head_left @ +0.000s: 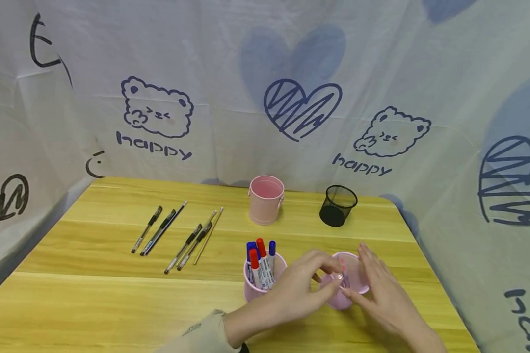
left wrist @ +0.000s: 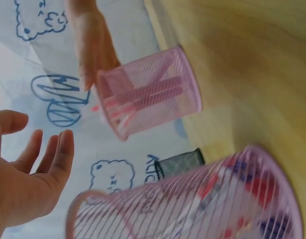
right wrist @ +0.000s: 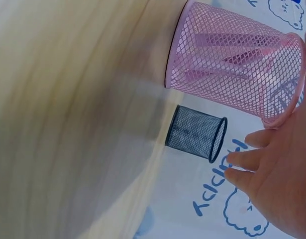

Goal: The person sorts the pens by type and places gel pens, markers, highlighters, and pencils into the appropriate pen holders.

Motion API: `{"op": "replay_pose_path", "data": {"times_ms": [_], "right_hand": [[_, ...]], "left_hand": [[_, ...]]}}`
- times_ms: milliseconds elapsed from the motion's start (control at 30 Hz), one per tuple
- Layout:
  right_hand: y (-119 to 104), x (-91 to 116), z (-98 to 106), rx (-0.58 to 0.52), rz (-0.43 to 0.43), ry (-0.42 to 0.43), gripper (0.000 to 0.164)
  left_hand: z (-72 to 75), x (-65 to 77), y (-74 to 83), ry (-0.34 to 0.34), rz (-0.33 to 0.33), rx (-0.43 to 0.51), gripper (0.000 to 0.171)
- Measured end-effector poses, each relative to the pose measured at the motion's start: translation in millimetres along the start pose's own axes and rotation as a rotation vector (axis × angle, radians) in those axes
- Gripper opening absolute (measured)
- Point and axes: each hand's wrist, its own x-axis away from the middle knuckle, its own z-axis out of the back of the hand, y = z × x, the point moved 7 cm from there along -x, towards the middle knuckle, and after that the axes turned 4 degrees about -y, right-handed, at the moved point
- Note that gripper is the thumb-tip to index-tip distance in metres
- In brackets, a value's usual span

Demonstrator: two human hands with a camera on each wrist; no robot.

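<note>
The pink mesh holder (head_left: 339, 300) containing pink-tipped items (head_left: 344, 268) stands on the table (head_left: 115, 304) beside a marker-filled holder (head_left: 252, 293), the right hand (head_left: 386, 296) resting extended fingers (right wrist: 245, 160) against the former's rim, the left hand (head_left: 301, 282) released near its opening, a black mesh cup (head_left: 335, 214) behind.

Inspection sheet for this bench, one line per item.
Surface: wood-grain table, lit unevenly.
Job's things: left pink mesh cup, upright, with red- and blue-capped markers; right pink mesh cup, red-ended items inside.
Clutter: loose pens and pencils; pink bucket; black mesh cup.
Grippers: left hand over the right pink mesh cup, fingers relaxed; right hand touching its rim.
Cables: nothing seen.
Surroundings: white printed cloth behind and beside.
</note>
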Motion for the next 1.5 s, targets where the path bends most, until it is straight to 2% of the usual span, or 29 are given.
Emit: {"op": "replay_pose_path", "data": {"times_ms": [167,267,467,633,767,900,1100,1233,1400,1500], "right_hand": [[-3.0,-3.8,5.2,0.015,0.081,0.054,0.096],[-3.2,-7.9,10.0,0.012,0.111,0.087,0.096],[-1.6,-17.8,22.3,0.002,0.125,0.122,0.096],[0.3,-31.0,31.5,0.009,0.132,0.122,0.097],[3.2,-43.6,40.5,0.027,0.154,0.128,0.095],[10.7,-58.4,47.9,0.052,0.144,0.103,0.093],[23.5,-81.0,51.6,0.078,0.092,0.044,0.093],[31.9,-96.9,52.1,0.093,0.076,0.013,0.093],[42.7,-116.0,52.1,0.118,0.070,-0.008,0.092],[52.4,-124.7,51.6,0.117,0.037,-0.034,0.093]], "left_hand": [[24.0,11.8,10.2,0.044,-0.031,-0.007,0.018],[40.9,19.7,13.2,0.082,-0.061,-0.043,0.018],[79.3,34.1,13.6,0.203,-0.146,-0.106,0.018],[112.9,41.2,8.2,0.284,-0.134,-0.133,0.024],[139.6,46.3,1.1,0.359,-0.131,-0.217,0.029],[163.4,51.5,-11.7,0.408,-0.110,-0.281,0.031],[192.2,57.9,-39.5,0.443,-0.072,-0.366,0.031],[208.9,62.1,-58.2,0.439,-0.042,-0.421,0.032],[225.5,69.6,-83.4,0.419,0.004,-0.435,0.034],[233.7,75.4,-98.4,0.407,0.038,-0.439,0.032]]}}
